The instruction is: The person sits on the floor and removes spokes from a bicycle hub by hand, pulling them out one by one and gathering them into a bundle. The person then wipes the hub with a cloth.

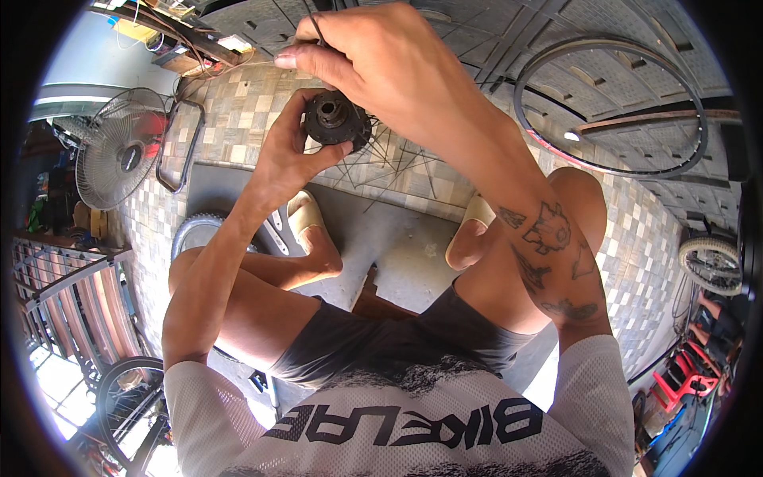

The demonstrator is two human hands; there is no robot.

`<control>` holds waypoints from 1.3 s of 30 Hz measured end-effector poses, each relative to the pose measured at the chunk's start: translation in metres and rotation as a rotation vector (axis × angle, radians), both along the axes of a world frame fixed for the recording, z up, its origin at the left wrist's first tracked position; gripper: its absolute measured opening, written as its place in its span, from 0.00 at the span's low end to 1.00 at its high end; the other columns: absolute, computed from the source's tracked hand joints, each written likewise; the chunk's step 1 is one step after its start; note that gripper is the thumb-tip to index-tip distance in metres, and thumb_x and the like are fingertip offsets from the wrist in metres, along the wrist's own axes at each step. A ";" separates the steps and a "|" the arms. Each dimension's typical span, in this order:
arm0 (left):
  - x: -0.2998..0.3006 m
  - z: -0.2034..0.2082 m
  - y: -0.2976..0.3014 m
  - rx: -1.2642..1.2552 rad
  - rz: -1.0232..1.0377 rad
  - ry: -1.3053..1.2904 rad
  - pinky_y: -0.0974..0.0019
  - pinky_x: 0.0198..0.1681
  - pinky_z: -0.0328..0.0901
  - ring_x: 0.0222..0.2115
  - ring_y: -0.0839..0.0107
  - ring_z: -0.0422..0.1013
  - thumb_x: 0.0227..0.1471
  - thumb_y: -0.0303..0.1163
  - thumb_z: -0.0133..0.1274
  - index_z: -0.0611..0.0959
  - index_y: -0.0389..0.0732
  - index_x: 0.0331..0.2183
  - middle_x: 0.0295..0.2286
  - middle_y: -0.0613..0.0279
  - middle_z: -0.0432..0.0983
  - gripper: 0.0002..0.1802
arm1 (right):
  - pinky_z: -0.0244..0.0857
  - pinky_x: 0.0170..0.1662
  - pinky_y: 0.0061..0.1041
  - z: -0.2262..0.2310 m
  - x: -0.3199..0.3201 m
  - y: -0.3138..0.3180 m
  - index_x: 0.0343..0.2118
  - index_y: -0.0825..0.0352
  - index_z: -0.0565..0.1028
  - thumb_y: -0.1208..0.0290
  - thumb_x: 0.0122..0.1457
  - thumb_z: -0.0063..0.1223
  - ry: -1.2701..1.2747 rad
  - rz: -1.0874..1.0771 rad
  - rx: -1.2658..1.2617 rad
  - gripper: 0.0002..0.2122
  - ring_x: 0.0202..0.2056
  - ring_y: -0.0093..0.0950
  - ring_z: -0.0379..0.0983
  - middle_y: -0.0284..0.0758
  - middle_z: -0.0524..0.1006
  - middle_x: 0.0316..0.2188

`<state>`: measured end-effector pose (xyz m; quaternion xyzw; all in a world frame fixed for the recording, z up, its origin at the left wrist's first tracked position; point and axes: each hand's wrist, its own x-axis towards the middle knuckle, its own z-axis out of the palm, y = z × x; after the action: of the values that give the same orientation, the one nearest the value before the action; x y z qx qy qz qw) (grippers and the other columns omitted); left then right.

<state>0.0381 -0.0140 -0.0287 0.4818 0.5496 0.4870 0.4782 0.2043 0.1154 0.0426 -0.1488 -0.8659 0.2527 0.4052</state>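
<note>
My left hand point(288, 145) is wrapped around a black bicycle hub point(331, 119), its thumb along the near side and its fingers behind. The hub's open axle end faces up toward me. Several thin dark spokes point(389, 156) hang from it and fan out over the floor. Just above the hub, my right hand point(358, 49) has thumb and forefinger pinched on a thin dark spoke point(315, 25) that rises past the fingertips. Whether this spoke is threaded through the hub cannot be made out, because the right hand covers that part.
A bare bicycle rim point(518, 102) leans at the far right against dark panels. Left stands a floor fan point(119, 151) beside a bent metal frame point(184, 147). A tyre point(191, 230) lies by my left leg. A wheel point(715, 266) and red chair point(682, 378) are at right.
</note>
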 end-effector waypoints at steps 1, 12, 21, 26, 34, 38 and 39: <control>0.000 0.000 0.000 -0.003 0.007 0.002 0.62 0.64 0.64 0.55 0.70 0.70 0.49 0.18 0.69 0.70 0.33 0.60 0.50 0.59 0.75 0.39 | 0.70 0.29 0.45 0.001 0.001 0.000 0.30 0.69 0.81 0.56 0.67 0.61 0.025 -0.006 0.012 0.18 0.22 0.46 0.77 0.46 0.76 0.17; 0.002 0.008 0.000 -0.023 0.035 -0.011 0.63 0.64 0.65 0.56 0.69 0.69 0.49 0.18 0.70 0.70 0.33 0.59 0.51 0.59 0.73 0.38 | 0.70 0.33 0.42 0.009 0.001 0.000 0.37 0.70 0.81 0.70 0.62 0.63 0.251 0.218 -0.115 0.08 0.27 0.47 0.78 0.45 0.80 0.25; -0.003 0.005 -0.001 -0.009 0.016 -0.045 0.62 0.64 0.65 0.55 0.70 0.70 0.50 0.17 0.69 0.71 0.34 0.58 0.51 0.60 0.74 0.37 | 0.71 0.31 0.35 -0.002 0.012 0.007 0.39 0.69 0.81 0.68 0.63 0.66 0.067 0.124 -0.003 0.09 0.27 0.34 0.78 0.37 0.82 0.27; -0.007 0.005 0.000 0.021 0.028 -0.079 0.62 0.64 0.65 0.56 0.69 0.70 0.50 0.16 0.69 0.71 0.34 0.58 0.50 0.59 0.75 0.36 | 0.73 0.33 0.35 0.003 0.014 0.002 0.40 0.68 0.81 0.67 0.60 0.68 0.008 0.071 -0.020 0.11 0.28 0.37 0.80 0.40 0.83 0.28; -0.008 0.003 -0.002 0.003 -0.024 0.024 0.61 0.67 0.63 0.58 0.69 0.70 0.51 0.12 0.65 0.68 0.33 0.62 0.55 0.58 0.74 0.39 | 0.81 0.42 0.34 0.022 0.014 0.004 0.46 0.72 0.78 0.72 0.67 0.63 0.082 0.051 -0.261 0.10 0.36 0.34 0.84 0.45 0.85 0.39; -0.006 0.002 -0.003 0.017 -0.040 0.030 0.62 0.66 0.63 0.58 0.70 0.70 0.50 0.11 0.64 0.69 0.34 0.62 0.54 0.59 0.74 0.39 | 0.81 0.41 0.32 0.014 -0.003 0.013 0.46 0.72 0.80 0.72 0.66 0.64 0.106 0.073 -0.289 0.10 0.36 0.34 0.85 0.46 0.86 0.40; -0.006 0.002 -0.003 0.010 -0.039 0.022 0.62 0.66 0.63 0.58 0.70 0.70 0.50 0.11 0.64 0.69 0.34 0.62 0.54 0.59 0.73 0.39 | 0.81 0.40 0.31 0.012 -0.002 0.014 0.46 0.71 0.80 0.72 0.66 0.64 0.082 0.083 -0.306 0.10 0.36 0.33 0.85 0.46 0.86 0.39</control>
<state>0.0323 -0.0173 -0.0265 0.5000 0.5429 0.4749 0.4793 0.2026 0.1296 0.0541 -0.1626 -0.8055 0.4041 0.4019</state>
